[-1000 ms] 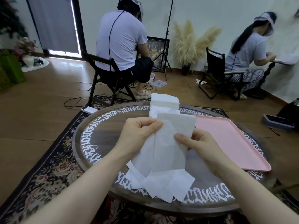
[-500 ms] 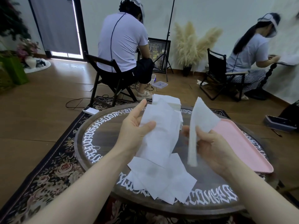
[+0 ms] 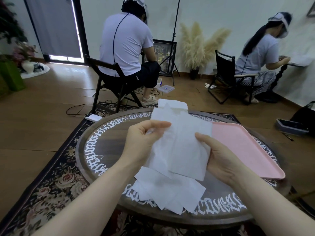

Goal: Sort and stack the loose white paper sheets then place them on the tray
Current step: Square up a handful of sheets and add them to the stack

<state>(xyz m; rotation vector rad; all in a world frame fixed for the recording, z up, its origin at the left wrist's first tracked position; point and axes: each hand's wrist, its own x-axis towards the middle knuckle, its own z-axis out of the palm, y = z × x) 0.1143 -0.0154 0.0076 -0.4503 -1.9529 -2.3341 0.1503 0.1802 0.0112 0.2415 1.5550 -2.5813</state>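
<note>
- Left hand (image 3: 142,142): raised above the desk (image 3: 95,150), thumb and fingers pinching the upper left part of the held sheets (image 3: 180,143).
- Right hand (image 3: 219,155): thumb laid across the front of the held sheets at their right edge, fingers behind them; it grips the same bunch.
- Held sheets: white, thin, at least two overlapping layers, upright and slightly fanned, hanging between the two hands above the middle of the desk.
- Loose sheets (image 3: 167,191): a scattered, overlapping pile lying flat on the desk directly below the hands, near the front edge, corners pointing several ways.
- Stacked sheets (image 3: 173,103): a neat white pile at the far edge of the desk, partly hidden behind the held sheets.
- Tray (image 3: 242,147): pink, rectangular, flat on the right part of the desk, just beside the right hand; its visible surface carries no paper.
- Desk: round, dark wood, ring of white lettering near the rim; stands on a dark floral rug (image 3: 51,184).
- Background: a seated person (image 3: 126,48) on a folding chair, back turned; another seated person (image 3: 255,53) at far right; pampas grass (image 3: 199,46) against the wall.
</note>
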